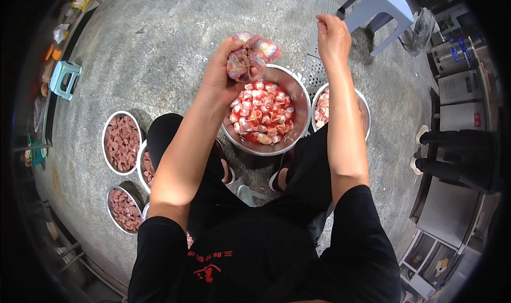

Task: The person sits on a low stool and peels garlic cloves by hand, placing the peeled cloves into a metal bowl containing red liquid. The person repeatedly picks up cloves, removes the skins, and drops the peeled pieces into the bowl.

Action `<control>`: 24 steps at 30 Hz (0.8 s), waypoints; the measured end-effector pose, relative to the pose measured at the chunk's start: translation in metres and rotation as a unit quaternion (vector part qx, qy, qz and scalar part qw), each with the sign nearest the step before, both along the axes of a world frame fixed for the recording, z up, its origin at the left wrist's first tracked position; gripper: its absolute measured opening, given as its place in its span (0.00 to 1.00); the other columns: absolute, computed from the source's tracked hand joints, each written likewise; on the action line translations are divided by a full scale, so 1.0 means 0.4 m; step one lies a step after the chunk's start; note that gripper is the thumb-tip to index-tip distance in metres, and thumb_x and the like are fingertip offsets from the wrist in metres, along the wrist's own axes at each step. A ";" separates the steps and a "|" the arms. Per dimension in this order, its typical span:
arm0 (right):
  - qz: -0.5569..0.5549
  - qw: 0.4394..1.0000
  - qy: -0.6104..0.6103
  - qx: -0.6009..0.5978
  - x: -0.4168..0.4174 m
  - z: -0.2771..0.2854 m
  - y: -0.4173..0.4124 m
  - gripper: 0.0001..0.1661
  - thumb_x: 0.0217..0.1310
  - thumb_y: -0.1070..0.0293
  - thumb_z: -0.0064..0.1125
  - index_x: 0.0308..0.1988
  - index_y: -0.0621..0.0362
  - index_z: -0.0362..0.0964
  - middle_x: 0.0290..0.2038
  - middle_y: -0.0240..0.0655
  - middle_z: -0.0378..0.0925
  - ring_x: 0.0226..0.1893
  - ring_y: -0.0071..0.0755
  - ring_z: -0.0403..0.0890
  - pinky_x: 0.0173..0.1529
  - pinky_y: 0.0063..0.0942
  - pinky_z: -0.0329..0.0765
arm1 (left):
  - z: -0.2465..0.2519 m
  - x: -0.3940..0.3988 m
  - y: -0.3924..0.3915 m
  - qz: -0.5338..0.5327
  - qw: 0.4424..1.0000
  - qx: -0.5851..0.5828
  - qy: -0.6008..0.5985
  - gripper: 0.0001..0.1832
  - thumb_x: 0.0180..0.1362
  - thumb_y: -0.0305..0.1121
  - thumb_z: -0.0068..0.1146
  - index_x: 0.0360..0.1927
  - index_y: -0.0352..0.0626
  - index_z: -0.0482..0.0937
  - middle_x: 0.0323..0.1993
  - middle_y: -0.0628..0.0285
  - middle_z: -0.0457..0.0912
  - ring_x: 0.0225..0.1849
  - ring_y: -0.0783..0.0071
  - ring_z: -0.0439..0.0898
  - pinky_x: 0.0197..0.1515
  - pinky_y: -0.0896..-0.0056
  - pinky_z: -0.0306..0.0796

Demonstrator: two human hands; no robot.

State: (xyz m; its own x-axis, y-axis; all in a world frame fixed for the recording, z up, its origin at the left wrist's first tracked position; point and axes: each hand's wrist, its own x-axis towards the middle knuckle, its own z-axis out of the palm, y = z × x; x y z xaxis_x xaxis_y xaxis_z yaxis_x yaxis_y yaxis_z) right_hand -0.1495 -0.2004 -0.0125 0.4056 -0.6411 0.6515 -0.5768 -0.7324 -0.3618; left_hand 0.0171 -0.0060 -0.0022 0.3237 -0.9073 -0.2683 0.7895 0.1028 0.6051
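My left hand is raised over the far left rim of a large steel basin. Clutched in it are several raw poultry gizzards, purplish with whitish, shiny patches. Inside the basin, pale pink and orange raw gizzard pieces sit in red liquid. Farther out and to the right, my right hand is in the air, its fingers curled inward. Nothing shows in it, though the palm side is hidden. Below my right forearm is a smaller steel bowl of pale raw meat, partly covered by the arm.
To my left on the floor are bowls of cubed dark meat, one partly behind my knee. A blue plastic stool stands far right, near a drain grate. A small teal stool is far left. Another person's legs are at right.
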 end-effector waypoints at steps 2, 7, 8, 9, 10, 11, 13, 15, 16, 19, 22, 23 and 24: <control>0.010 1.000 -0.010 -0.028 0.004 -0.003 -0.021 0.17 0.56 0.75 0.57 0.48 0.55 0.74 0.44 0.41 0.81 0.44 0.51 0.81 0.43 0.41 0.76 | -0.006 0.007 -0.001 -0.001 1.000 0.005 -0.001 0.15 0.57 0.38 0.56 0.46 0.46 0.70 0.41 0.57 0.79 0.36 0.66 0.81 0.27 0.71 0.75; 0.038 0.988 -0.116 0.100 0.031 0.032 -0.057 0.05 0.61 0.70 0.56 0.37 0.55 0.77 0.31 0.39 0.83 0.34 0.49 0.83 0.39 0.38 0.77 | 0.006 0.003 0.000 0.007 1.000 -0.012 -0.005 0.13 0.59 0.37 0.55 0.45 0.45 0.71 0.40 0.57 0.79 0.35 0.65 0.82 0.27 0.72 0.76; 0.024 0.995 -0.095 0.022 0.031 0.024 -0.088 0.09 0.63 0.68 0.56 0.37 0.61 0.79 0.28 0.36 0.83 0.24 0.27 0.83 0.30 0.25 0.77 | 0.009 0.000 0.000 0.005 1.000 -0.015 -0.008 0.13 0.59 0.36 0.55 0.45 0.45 0.71 0.40 0.57 0.79 0.35 0.66 0.82 0.27 0.72 0.76; 0.031 0.991 -0.112 0.070 0.033 0.029 -0.082 0.09 0.63 0.66 0.57 0.37 0.59 0.79 0.27 0.37 0.83 0.27 0.33 0.83 0.32 0.29 0.77 | 0.012 0.000 0.002 0.006 1.000 -0.017 -0.012 0.12 0.59 0.36 0.55 0.44 0.45 0.71 0.40 0.57 0.79 0.34 0.66 0.82 0.27 0.72 0.77; 0.039 0.984 -0.128 0.118 0.033 0.039 -0.075 0.08 0.62 0.65 0.58 0.37 0.57 0.79 0.26 0.37 0.83 0.29 0.39 0.84 0.35 0.32 0.77 | 0.011 0.002 0.004 0.008 1.000 -0.019 -0.016 0.12 0.60 0.35 0.55 0.44 0.45 0.71 0.39 0.57 0.79 0.34 0.67 0.82 0.27 0.72 0.77; 0.046 0.974 -0.144 0.166 0.034 0.042 -0.070 0.08 0.61 0.64 0.58 0.37 0.54 0.79 0.25 0.37 0.83 0.32 0.46 0.84 0.38 0.36 0.77 | 0.006 0.008 0.007 0.002 1.000 -0.017 -0.018 0.11 0.60 0.35 0.54 0.43 0.44 0.71 0.39 0.57 0.79 0.34 0.67 0.81 0.27 0.72 0.77; 0.018 0.991 -0.013 0.132 -0.001 -0.019 -0.125 0.13 0.58 0.59 0.61 0.42 0.51 0.80 0.30 0.39 0.84 0.38 0.45 0.84 0.44 0.40 0.77 | 0.005 0.006 -0.002 -0.020 0.999 -0.022 -0.016 0.10 0.60 0.34 0.54 0.42 0.44 0.71 0.38 0.58 0.79 0.33 0.69 0.81 0.26 0.71 0.77; -0.043 0.991 0.121 -0.027 -0.009 -0.071 -0.131 0.16 0.58 0.57 0.62 0.45 0.49 0.80 0.31 0.40 0.84 0.40 0.46 0.84 0.46 0.42 0.77 | 0.010 -0.006 -0.003 -0.007 1.000 -0.021 -0.012 0.09 0.61 0.34 0.53 0.42 0.43 0.71 0.37 0.58 0.79 0.32 0.70 0.81 0.26 0.71 0.78; -0.009 0.997 0.077 0.016 -0.004 -0.067 -0.131 0.18 0.57 0.56 0.62 0.47 0.49 0.80 0.41 0.44 0.82 0.46 0.48 0.82 0.50 0.43 0.76 | 0.013 -0.008 -0.003 0.002 1.000 -0.020 -0.012 0.09 0.61 0.34 0.53 0.42 0.43 0.71 0.36 0.59 0.79 0.32 0.70 0.81 0.26 0.71 0.78; -0.047 0.968 0.028 0.246 0.020 0.000 -0.104 0.19 0.57 0.56 0.63 0.47 0.50 0.80 0.54 0.48 0.76 0.52 0.49 0.79 0.55 0.38 0.74 | 0.011 0.003 0.000 0.009 0.999 -0.001 -0.039 0.08 0.61 0.33 0.52 0.41 0.43 0.71 0.35 0.60 0.78 0.31 0.70 0.81 0.26 0.71 0.78; -0.068 0.951 0.123 0.277 0.014 0.060 -0.068 0.21 0.56 0.57 0.64 0.50 0.50 0.79 0.58 0.47 0.73 0.54 0.48 0.78 0.57 0.36 0.74 | -0.006 0.009 -0.002 0.004 0.999 -0.003 -0.036 0.08 0.61 0.33 0.53 0.41 0.43 0.72 0.37 0.59 0.79 0.33 0.71 0.80 0.25 0.71 0.78; -0.042 0.969 0.113 0.218 0.010 0.038 -0.073 0.21 0.56 0.58 0.64 0.49 0.50 0.79 0.59 0.47 0.72 0.54 0.49 0.78 0.57 0.38 0.74 | -0.006 0.005 0.000 0.009 0.999 0.004 -0.036 0.09 0.61 0.33 0.54 0.42 0.43 0.72 0.37 0.59 0.79 0.33 0.71 0.80 0.25 0.71 0.77; -0.018 0.982 0.103 0.156 0.011 0.021 -0.069 0.21 0.55 0.58 0.64 0.49 0.51 0.79 0.59 0.47 0.71 0.54 0.49 0.77 0.57 0.40 0.74 | 0.003 -0.004 -0.002 0.012 0.999 0.010 -0.036 0.10 0.60 0.33 0.55 0.43 0.43 0.72 0.38 0.59 0.79 0.33 0.71 0.80 0.25 0.71 0.77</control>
State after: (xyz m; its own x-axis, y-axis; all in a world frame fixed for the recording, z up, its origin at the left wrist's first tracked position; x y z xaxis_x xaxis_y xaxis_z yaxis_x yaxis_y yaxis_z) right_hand -0.1452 -0.2281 -0.0041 0.4809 -0.8129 0.3285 -0.6847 -0.5822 -0.4385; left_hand 0.0154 -0.0069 -0.0009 0.3651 -0.8934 -0.2617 0.7415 0.1091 0.6620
